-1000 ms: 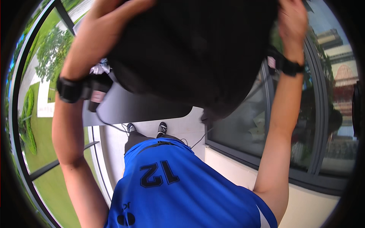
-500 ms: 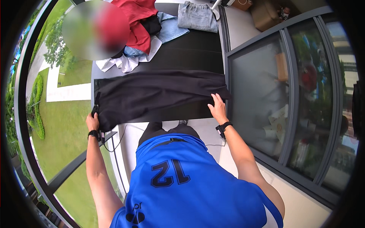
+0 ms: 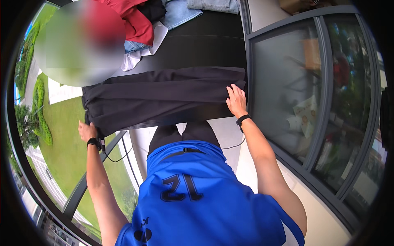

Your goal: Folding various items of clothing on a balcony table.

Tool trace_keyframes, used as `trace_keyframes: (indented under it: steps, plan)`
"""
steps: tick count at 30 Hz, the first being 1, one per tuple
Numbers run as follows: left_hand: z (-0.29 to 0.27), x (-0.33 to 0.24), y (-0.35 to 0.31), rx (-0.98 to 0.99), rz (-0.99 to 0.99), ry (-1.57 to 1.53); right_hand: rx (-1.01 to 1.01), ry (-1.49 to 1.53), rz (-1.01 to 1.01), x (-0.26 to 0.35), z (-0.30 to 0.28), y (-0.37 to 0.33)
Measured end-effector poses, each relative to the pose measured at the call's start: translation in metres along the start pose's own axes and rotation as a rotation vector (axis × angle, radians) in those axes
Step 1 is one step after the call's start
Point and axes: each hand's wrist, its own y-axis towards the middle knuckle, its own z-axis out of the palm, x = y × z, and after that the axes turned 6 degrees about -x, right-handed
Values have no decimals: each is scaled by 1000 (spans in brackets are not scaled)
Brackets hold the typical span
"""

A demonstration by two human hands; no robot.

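Observation:
A pair of dark trousers [image 3: 164,92] lies lengthwise across the black table, waist end at the left and hems at the right. Its legs lie along each other, with soft creases running through them. At the near corner of the waist end is my left hand [image 3: 87,132], its fingers apart and its thumb side against the cloth edge; part of it is hard to make out. Over the hem end, my right hand [image 3: 236,100] rests with its fingers stretched out on the fabric. Both wrists wear black bands.
Behind the trousers, the black table [image 3: 205,49] carries a pile with a red garment [image 3: 137,24], light blue denim [image 3: 180,14], a white cloth [image 3: 154,41] and folded grey-blue jeans [image 3: 213,5]. A dark-framed glass panel [image 3: 283,94] stands close on the right. Window glass borders the left. A blurred patch hides the upper left.
My left hand has moved left and slightly down, and its fingers have come apart from the waistband. The trousers lie flatter and broader at the waist end. The view has shifted.

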Motion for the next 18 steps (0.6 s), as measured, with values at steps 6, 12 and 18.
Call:
trace_keyframes:
  steps: [6, 12, 18]
  plan:
    - [-41, -145, -91, 7, 875, -374, -45, 230, -199, -22, -5, -8]
    - [-23, -250, -137, 63, 1131, -376, -16, 170, -255, -50, -1, -22]
    - [-8, -276, -143, 99, 1163, -351, -26, 192, -286, -74, 10, -29]
